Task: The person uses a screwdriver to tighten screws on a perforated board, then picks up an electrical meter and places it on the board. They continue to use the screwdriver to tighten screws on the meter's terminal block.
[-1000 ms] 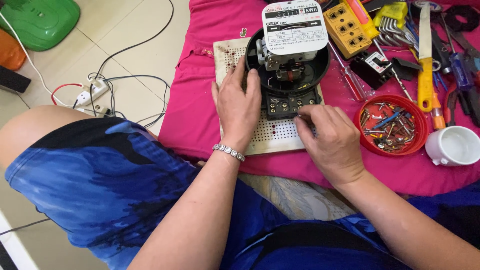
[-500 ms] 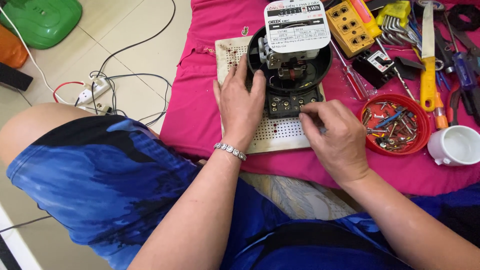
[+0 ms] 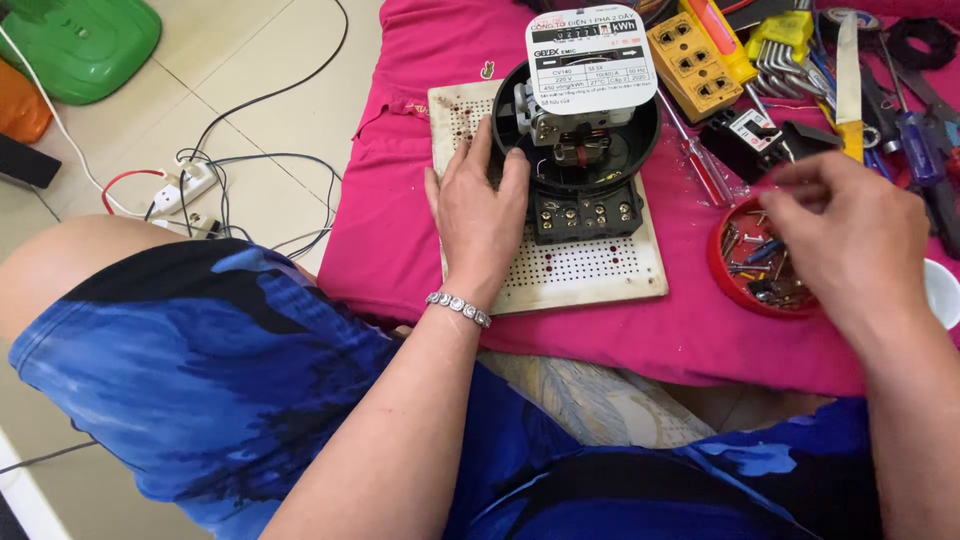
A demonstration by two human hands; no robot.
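A round black electricity meter (image 3: pixel 580 150) with a white label plate stands on a cream perforated board (image 3: pixel 585 275) laid over a pink cloth. My left hand (image 3: pixel 478 215) rests flat on the board, fingers against the meter's left side, a silver bracelet on the wrist. My right hand (image 3: pixel 850 240) hovers over a red dish of screws (image 3: pixel 730 270) to the right of the board. Its fingertips are pinched together, blurred; whether they hold a screw I cannot tell.
Tools lie at the back right: a yellow socket block (image 3: pixel 692 55), hex keys (image 3: pixel 785 55), a knife (image 3: pixel 848 85), screwdrivers (image 3: pixel 700 160). A white cup (image 3: pixel 942 290) sits at the right edge. On the tiled floor left lie cables, a power strip (image 3: pixel 185 188) and a green stool (image 3: pixel 80 40).
My right hand has left the meter's terminal block and moved right, above the red dish. The left hand has stayed on the board. The view has shifted slightly.
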